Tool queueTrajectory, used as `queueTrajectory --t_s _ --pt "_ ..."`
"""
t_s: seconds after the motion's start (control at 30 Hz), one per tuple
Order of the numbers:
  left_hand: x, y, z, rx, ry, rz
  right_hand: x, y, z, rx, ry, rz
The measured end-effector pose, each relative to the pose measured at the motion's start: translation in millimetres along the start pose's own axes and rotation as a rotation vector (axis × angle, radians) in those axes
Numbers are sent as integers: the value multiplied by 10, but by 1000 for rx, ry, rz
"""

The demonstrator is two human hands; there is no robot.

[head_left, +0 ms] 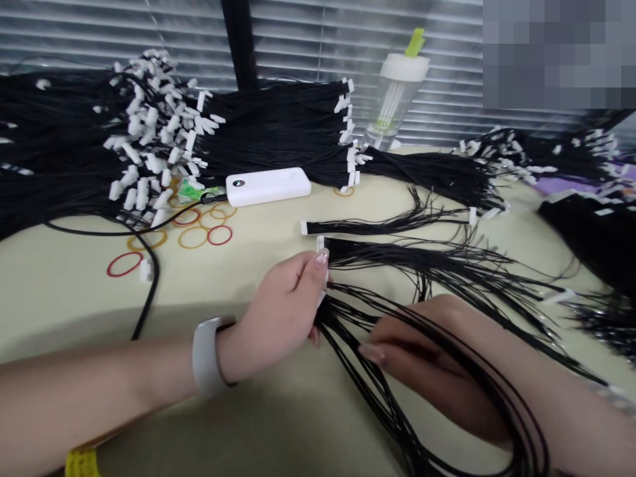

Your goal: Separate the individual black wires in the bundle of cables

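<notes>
A pale table (278, 424) fills most of the frame, with a broad stack of black cables (54, 152) at the upper left and another cable stack (278, 126) at upper centre. The left hand (285, 298) is at the centre of the frame, the right hand (442, 371) at lower right. A looped wire bundle (412, 450) leaves the left hand's fingers toward the lower right, its long axis running down to the bottom edge before some strands curve back up over the right hand; its gripped end is nearer the left hand, its spread strands nearer the right. A straighter wire bundle (422, 255) lies above the right hand, its left end at the left thumb. A white power bank (268, 187) rests above the left hand. The left thumb and fingers pinch white connectors (321, 299) at the bundle's end; the right thumb and fingers are curled close among the strands, though whether they grip any is hard to tell. Rubber bands (119, 275) lie left of centre.
</notes>
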State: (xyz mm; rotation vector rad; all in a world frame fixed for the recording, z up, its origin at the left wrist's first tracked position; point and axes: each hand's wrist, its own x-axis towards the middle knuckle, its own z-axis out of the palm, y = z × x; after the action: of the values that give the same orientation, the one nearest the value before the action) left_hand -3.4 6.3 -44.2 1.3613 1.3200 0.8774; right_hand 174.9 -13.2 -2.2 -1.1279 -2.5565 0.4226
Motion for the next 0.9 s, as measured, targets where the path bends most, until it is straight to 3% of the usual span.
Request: queueTrajectory --t_s 0.17,0.37,0.67,0.83,0.9 --pt "-13 5 2 52 7 24 158 -43 179 183 -57 94" --pt "-35 -2 -8 79 -18 70 189 -52 165 266 -133 130" --pt "-44 -31 -25 112 -68 83 157 -62 252 243 -136 163" --pt "-48 -24 -20 92 -77 90 103 132 69 109 -193 194" --pt "-52 -26 -22 100 -75 94 76 251 -73 54 -87 268"
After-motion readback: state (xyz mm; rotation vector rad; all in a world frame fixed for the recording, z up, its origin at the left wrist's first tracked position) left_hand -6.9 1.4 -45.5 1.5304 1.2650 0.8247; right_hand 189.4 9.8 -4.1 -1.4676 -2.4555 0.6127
